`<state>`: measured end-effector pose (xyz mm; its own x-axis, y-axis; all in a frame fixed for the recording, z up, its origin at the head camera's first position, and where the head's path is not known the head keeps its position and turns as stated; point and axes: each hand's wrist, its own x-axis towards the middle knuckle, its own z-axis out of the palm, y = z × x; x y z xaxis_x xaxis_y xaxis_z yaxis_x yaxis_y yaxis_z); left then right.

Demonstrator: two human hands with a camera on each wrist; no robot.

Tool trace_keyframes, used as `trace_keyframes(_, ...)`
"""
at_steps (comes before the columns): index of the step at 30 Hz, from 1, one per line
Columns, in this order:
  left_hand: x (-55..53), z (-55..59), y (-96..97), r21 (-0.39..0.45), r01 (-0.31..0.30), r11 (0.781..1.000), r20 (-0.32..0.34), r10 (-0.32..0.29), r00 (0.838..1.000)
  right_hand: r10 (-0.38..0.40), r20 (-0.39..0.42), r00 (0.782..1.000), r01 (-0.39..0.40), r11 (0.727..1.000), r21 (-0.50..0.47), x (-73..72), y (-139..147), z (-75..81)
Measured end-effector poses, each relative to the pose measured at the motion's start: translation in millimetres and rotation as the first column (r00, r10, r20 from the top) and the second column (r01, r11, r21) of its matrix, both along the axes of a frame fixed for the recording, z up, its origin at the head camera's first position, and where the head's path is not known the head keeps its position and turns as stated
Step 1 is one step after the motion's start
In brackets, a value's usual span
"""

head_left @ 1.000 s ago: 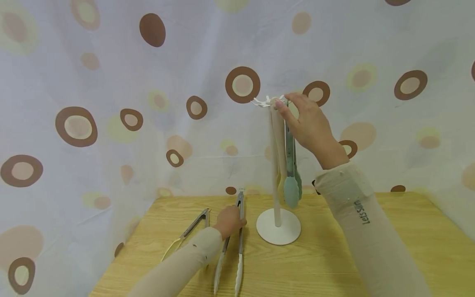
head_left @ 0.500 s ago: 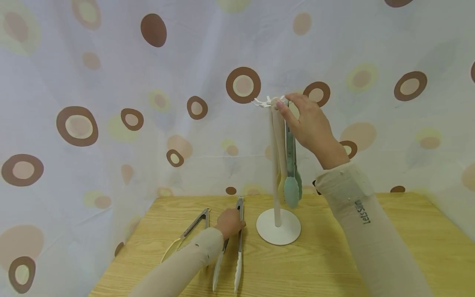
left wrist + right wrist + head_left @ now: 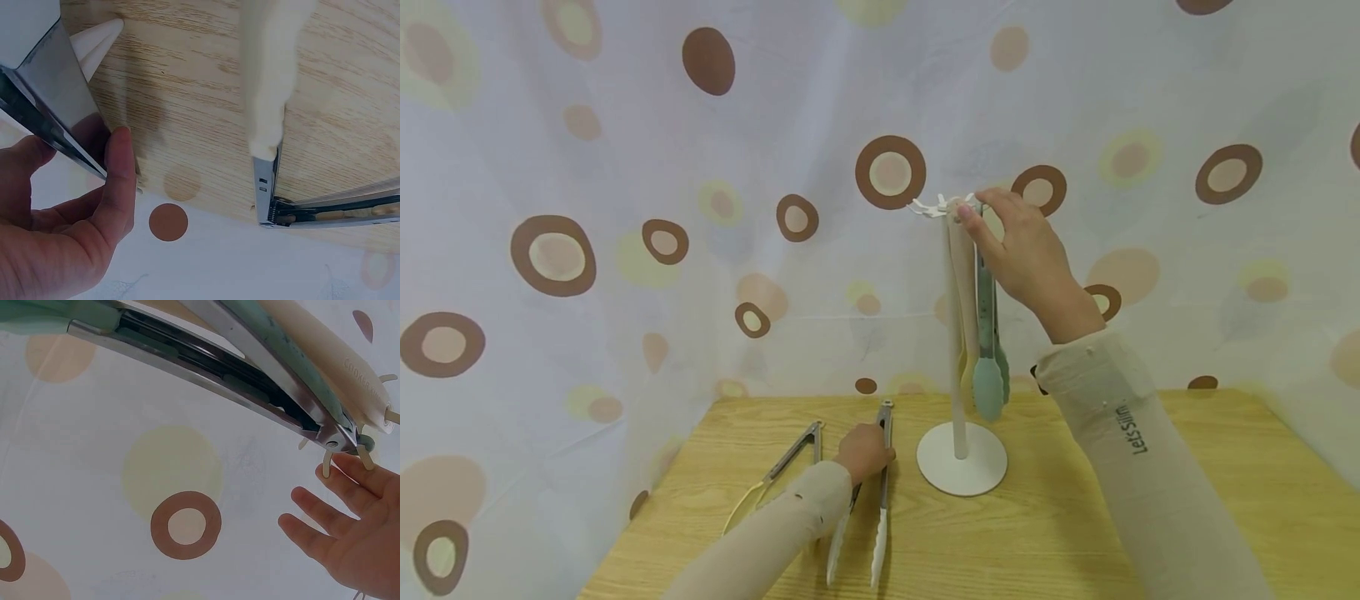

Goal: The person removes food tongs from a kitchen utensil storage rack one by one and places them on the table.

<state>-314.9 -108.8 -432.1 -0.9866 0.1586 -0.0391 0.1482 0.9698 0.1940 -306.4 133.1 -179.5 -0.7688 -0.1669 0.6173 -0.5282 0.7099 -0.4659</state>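
Observation:
My left hand [image 3: 863, 452] grips a pair of metal tongs with white tips [image 3: 880, 542] at the upper part of their arms, over the table. In the left wrist view, thumb and fingers close around the steel handle [image 3: 65, 87]. My right hand [image 3: 1026, 246] is at the top of a white utensil stand [image 3: 957, 333]. Its fingertips touch the hooks [image 3: 365, 457], its other fingers extended, in the right wrist view. Green tongs [image 3: 987, 333] hang from a hook just beside that hand. A cream-handled utensil [image 3: 964, 267] with a yellow end hangs next to them.
Yellow-tipped tongs [image 3: 797, 450] lie spread on the wooden table [image 3: 1075, 517], left of my left hand and partly behind the left sleeve. The stand's round white base [image 3: 940, 471] rests on the table. A patterned curtain [image 3: 820, 100] hangs behind.
My left hand has drawn the white-tipped tongs slightly toward me, and their top end sits lower in view. My right hand has stayed at the top of the stand.

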Motion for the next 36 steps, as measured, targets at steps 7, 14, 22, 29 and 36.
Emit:
trace_keyframes(7,0.7,1.5,-0.3,-0.008,0.009,1.000,0.031,-0.009,0.999,0.001,-0.010,1.000,-0.002,1.000,-0.017,-1.2,-2,-2.3)
trace_keyframes(14,0.5,4.0,-2.2,0.007,-0.016,1.000,0.086,0.015,0.996,0.001,-0.039,0.999,-0.005,0.996,-0.088,-6.6,-8,-9.9)
trace_keyframes(22,-0.5,2.7,-3.4,0.022,-0.011,1.000,0.144,0.008,0.990,0.008,-0.066,0.998,-0.017,0.988,-0.151,-5.0,-12,-14.6)
trace_keyframes(29,-6.5,-2.8,-5.9,0.041,-0.015,0.999,0.099,0.011,0.995,0.000,-0.094,0.996,-0.017,0.984,-0.177,-5.9,-15,-15.6)
trace_keyframes(36,-5.5,11.7,-3.5,0.143,-0.022,0.989,-0.025,0.026,0.999,-0.022,-0.157,0.987,-0.011,0.978,-0.207,-2.4,-19,-14.9)
